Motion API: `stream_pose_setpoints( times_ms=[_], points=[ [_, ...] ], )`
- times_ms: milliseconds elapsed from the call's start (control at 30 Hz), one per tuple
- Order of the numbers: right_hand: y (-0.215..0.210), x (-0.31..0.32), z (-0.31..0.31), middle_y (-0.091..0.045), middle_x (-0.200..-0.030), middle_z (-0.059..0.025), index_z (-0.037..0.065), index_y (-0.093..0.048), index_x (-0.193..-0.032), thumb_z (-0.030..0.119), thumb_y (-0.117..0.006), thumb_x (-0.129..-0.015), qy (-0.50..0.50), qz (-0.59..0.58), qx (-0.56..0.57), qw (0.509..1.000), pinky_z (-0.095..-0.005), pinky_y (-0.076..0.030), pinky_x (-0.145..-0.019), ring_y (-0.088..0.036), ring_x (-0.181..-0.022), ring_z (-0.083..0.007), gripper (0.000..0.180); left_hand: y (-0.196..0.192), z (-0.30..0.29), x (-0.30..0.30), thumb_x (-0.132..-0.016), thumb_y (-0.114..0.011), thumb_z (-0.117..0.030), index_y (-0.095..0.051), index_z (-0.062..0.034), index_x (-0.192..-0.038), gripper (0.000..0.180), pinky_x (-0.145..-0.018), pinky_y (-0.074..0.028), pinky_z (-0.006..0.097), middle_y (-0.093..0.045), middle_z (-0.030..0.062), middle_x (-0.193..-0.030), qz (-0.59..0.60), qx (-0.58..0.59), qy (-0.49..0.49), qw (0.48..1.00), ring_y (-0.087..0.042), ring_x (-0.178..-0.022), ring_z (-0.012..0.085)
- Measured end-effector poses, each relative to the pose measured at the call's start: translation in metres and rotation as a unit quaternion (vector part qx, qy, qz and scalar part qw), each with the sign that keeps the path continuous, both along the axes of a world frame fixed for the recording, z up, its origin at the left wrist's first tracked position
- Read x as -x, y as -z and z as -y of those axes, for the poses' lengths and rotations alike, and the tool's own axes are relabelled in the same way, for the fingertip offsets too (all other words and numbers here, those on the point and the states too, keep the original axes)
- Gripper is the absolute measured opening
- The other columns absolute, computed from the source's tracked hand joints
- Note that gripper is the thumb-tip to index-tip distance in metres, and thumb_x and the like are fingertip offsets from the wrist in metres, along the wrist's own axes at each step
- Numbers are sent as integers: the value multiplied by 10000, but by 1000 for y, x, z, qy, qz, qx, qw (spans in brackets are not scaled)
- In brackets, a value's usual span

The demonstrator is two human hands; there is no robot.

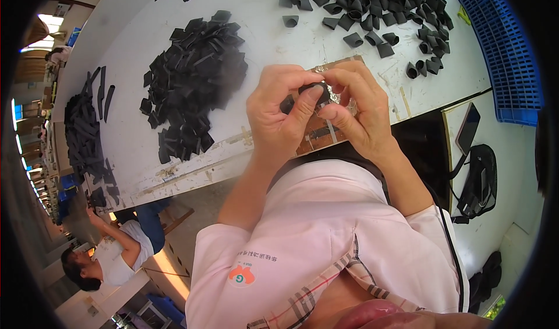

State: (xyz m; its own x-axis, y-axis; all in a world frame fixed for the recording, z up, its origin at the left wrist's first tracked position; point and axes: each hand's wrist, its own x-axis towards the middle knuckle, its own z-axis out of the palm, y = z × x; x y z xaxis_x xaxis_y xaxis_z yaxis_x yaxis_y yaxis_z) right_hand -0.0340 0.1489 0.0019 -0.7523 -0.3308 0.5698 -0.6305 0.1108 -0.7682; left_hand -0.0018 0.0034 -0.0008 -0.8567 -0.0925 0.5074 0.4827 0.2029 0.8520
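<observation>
A small black piece of flat, rubbery-looking material (315, 90), curled round, is between my two hands above the table's near edge. My left hand (273, 110) pinches it with thumb and fingers, the thumb pressing its front. Another dark bit (286, 103) shows within that hand's curled fingers; its kind is hard to tell. Fingers of my right hand (364, 108) are bent at the piece's right side, touching its edge, with the thumb close below. Under my hands lies a worn brown board (305, 145) with a shiny, crinkled patch.
On the white table (268, 32), flat black pieces (195, 67) form a pile at left, and curled black pieces (372, 3) lie at the far right. Long black strips (84, 131) lie farther left. A blue basket (503, 49), a phone (467, 128) and a black pouch (480, 180) are right; a seated person (116, 250) is left.
</observation>
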Motion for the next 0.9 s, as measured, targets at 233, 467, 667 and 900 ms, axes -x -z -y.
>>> stream_pose_setpoints(
  times_ms=[233,467,667,900],
  points=[
    [-12,-7,11,-527,-752,-69,18,-576,-872,116,-689,-688,5,56,-4,998,-262,-416,-492,-503,-577,-167,237,3,1,-6,-834,-532,-43,-576,-11,-908,92,-729,-415,271,-538,75,-868,74,-409,98,904,-483,-809,153],
    [-6,-1,11,-520,-656,-71,9,-597,-784,33,-650,-690,40,-46,-36,997,-284,-406,-485,-516,-567,-200,111,11,5,-14,-839,-523,-42,-574,-17,-937,113,-757,-442,274,-538,87,-898,136,-486,110,856,-524,-849,162],
    [6,-1,12,-509,-626,-59,17,-609,-760,20,-638,-697,31,12,-2,999,-278,-387,-466,-501,-545,-184,69,17,5,-15,-830,-529,-24,-579,-6,-916,101,-752,-463,269,-571,88,-917,129,-438,81,886,-550,-828,159],
    [-12,5,6,-500,-619,-59,20,-609,-751,27,-640,-698,-16,45,-52,998,-272,-375,-465,-494,-542,-178,63,18,6,-14,-824,-537,-18,-582,-10,-909,96,-749,-456,264,-566,84,-906,162,-538,98,821,-542,-825,148]
  ],
)
